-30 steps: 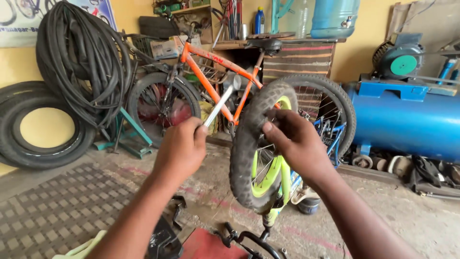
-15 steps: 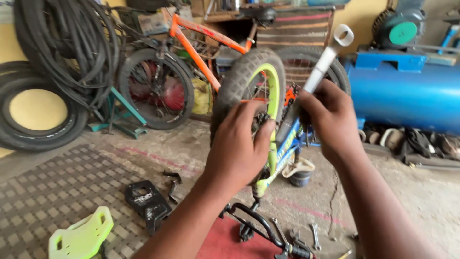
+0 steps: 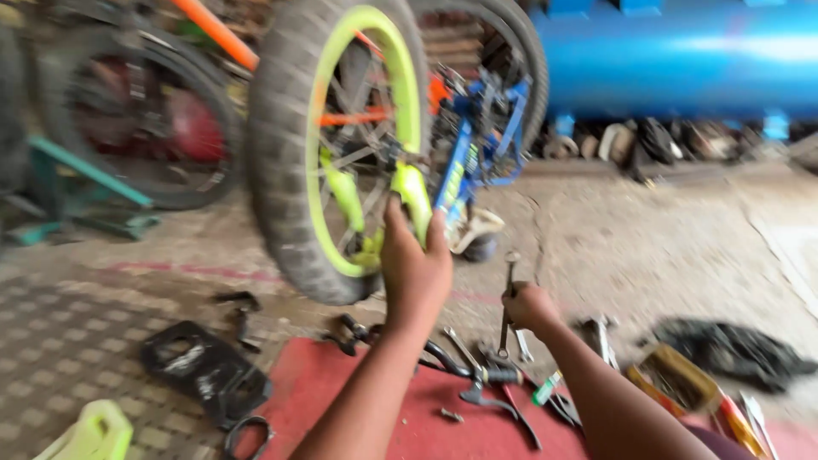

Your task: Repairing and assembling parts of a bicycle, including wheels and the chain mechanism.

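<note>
Head view. Left hand [image 3: 415,271]: fingers closed around the yellow-green fork leg [image 3: 414,198] of an upturned small bicycle, just beside the wheel hub. Wheel [image 3: 328,145]: fat black tyre, yellow-green rim, raised above the floor. Right hand [image 3: 530,307]: fist clamped on a metal wrench [image 3: 508,300], held roughly upright, low over the red mat [image 3: 341,383]. Red mat: on the floor, strewn with small tools and a black handlebar [image 3: 460,368]. Behind: orange-framed bicycle [image 3: 204,34], blue tank [image 3: 682,55]. Left foreground: black plastic part [image 3: 204,368], yellow-green part [image 3: 89,433]. Picture blurred.
</note>
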